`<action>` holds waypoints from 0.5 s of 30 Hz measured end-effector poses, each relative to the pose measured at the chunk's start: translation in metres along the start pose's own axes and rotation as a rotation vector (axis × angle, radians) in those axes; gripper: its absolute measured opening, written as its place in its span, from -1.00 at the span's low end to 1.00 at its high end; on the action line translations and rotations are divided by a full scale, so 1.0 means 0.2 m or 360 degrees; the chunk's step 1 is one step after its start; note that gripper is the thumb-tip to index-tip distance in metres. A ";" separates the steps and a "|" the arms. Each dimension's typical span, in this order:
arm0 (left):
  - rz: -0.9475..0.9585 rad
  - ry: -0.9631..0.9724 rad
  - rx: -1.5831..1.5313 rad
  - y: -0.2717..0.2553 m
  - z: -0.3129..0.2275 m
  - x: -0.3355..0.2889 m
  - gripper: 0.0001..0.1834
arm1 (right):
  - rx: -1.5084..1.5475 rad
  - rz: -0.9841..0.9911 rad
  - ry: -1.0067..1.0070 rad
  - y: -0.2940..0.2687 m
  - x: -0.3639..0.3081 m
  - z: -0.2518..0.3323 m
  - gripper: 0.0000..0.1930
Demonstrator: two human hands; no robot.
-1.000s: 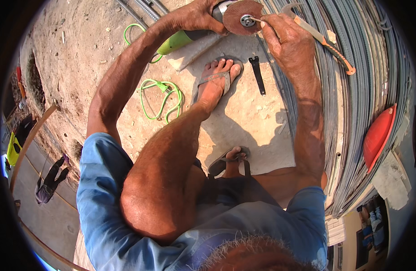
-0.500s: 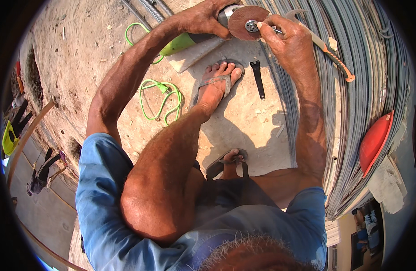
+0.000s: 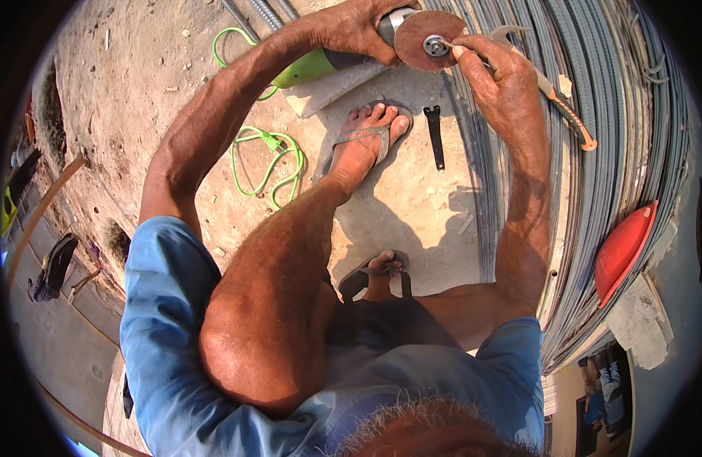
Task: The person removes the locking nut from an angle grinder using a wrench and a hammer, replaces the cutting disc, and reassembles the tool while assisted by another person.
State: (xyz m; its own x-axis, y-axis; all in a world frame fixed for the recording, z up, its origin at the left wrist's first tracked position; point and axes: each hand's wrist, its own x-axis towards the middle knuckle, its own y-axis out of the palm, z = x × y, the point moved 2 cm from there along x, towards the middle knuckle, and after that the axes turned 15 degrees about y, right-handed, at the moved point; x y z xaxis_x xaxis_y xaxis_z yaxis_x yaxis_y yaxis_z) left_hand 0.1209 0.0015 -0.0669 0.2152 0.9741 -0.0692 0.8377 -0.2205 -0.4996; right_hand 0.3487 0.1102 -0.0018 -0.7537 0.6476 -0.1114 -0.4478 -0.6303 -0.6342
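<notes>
My left hand [image 3: 358, 32] is wrapped round the head of an angle grinder [image 3: 305, 70] with a green body. A reddish-brown disc [image 3: 413, 55] on the grinder faces up, with a metal flange nut [image 3: 435, 46] at its middle. My right hand [image 3: 511, 80] pinches a thin metal rod [image 3: 447, 43], its tip at the flange nut; most of the rod is hidden by the fingers. Below the disc, a black two-pronged spanner [image 3: 435, 139] lies on the ground. Beyond my right hand a hammer [image 3: 568, 114] with a pale and orange handle rests on steel bars.
Long steel bars [image 3: 595, 175] run along the right side, with a red hard hat [image 3: 625, 251] on them. A green power cord [image 3: 296, 179] with its plug is looped beside my foot. A flat slab [image 3: 328, 91] lies under the grinder. People [image 3: 606, 392] show at the lower right.
The grinder and both hands have shifted slightly to the right in the picture. My right fingers have turned, and the rod's tip now points at the flange nut.
</notes>
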 end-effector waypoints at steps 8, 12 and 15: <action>0.0080 -0.0153 -0.0061 -0.02 -0.05 0.02 0.16 | -0.0296 -0.0141 -0.0136 -0.03 -0.02 0.06 -0.83; 0.0093 -0.0200 -0.0079 -0.03 -0.10 0.03 0.11 | -0.0327 0.0013 -0.0166 -0.03 0.02 0.05 -0.81; 0.0093 -0.0199 -0.0096 -0.04 -0.09 0.03 0.10 | -0.0390 0.0044 -0.0231 -0.02 0.05 0.06 -0.81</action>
State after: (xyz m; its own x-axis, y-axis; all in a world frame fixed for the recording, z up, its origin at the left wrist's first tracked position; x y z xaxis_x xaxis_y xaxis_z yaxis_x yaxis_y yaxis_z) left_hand 0.1256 0.0075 -0.0472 0.2032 0.9573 -0.2055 0.8553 -0.2757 -0.4388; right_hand 0.3372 0.1153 0.0089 -0.8329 0.5525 -0.0316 -0.3098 -0.5128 -0.8006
